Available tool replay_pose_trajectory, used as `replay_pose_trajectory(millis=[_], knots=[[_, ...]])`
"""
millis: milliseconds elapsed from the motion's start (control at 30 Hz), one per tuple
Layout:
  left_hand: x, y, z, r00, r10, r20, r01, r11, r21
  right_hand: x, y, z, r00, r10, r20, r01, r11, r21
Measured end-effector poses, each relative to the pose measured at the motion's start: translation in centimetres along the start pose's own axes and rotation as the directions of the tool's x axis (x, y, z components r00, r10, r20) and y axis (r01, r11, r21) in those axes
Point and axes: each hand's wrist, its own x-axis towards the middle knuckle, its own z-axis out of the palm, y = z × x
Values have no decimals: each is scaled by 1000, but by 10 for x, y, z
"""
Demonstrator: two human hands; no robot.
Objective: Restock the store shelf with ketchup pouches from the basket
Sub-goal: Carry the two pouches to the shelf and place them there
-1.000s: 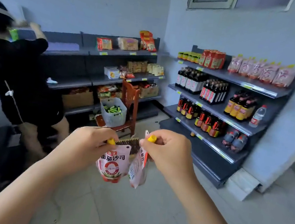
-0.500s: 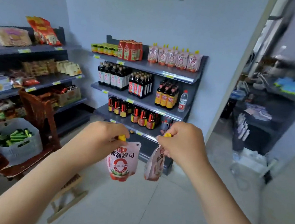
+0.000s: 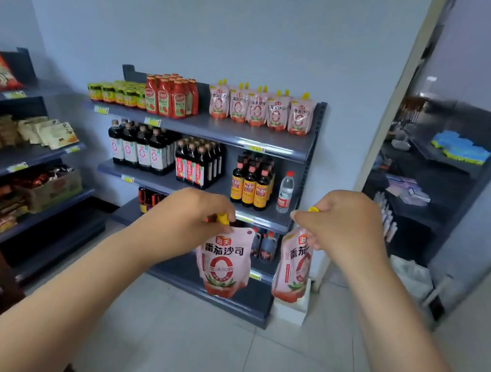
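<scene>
My left hand (image 3: pixel 195 213) pinches the yellow cap of a pink ketchup pouch (image 3: pixel 223 263) that hangs facing me. In my right hand (image 3: pixel 341 224) a second ketchup pouch (image 3: pixel 291 267) hangs by its yellow cap, turned partly sideways. Both dangle in front of the grey store shelf (image 3: pixel 214 130), below its top board. A row of several matching pouches (image 3: pixel 262 111) stands upright at the right end of that top board. The basket is out of view.
Red ketchup bottles (image 3: pixel 171 98) and small yellow-green jars (image 3: pixel 117 94) fill the top board's left part. Dark sauce bottles (image 3: pixel 141 149) and a water bottle (image 3: pixel 285 192) stand below. A snack shelf (image 3: pixel 24 154) runs along the left. A doorway (image 3: pixel 441 177) opens on the right.
My view has swung right and come closer to the sauce shelf. The basket on the chair and the other person have left the view. Both hands still hold their pouches.
</scene>
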Motion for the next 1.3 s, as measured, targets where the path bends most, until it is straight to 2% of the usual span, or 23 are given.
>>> replay_pose_trajectory(millis=[300,433,567,800,967,1033,1100,1200,1300], knots=[[117,-123,0,1000,-27,-2,27,999,-22,153,-10,67,994,-76,-82,81,995,61],[155,-188,-9,1000,-21,-16,21,1000,2,212,-17,114,994,-45,-104,53,996,76],[194,-259,-22,993,-98,-61,87,982,-167,262,-32,163,989,-32,-144,42,997,72],[284,-362,-57,997,-57,-43,41,951,-307,347,-74,231,981,-19,-191,28,998,48],[368,-424,-70,998,-22,-67,2,959,-283,411,-89,265,974,-5,-225,28,995,98],[404,-446,-70,997,-11,-73,-7,969,-248,439,-93,275,971,-33,-235,44,998,43],[439,-470,-70,997,-13,-76,-4,976,-219,467,-95,286,969,-64,-239,70,997,17],[487,-504,-67,992,-45,-117,23,982,-190,507,-98,301,970,-80,-229,98,993,71],[530,-534,-59,993,-69,-97,53,986,-155,544,-100,315,970,-79,-231,104,990,96]])
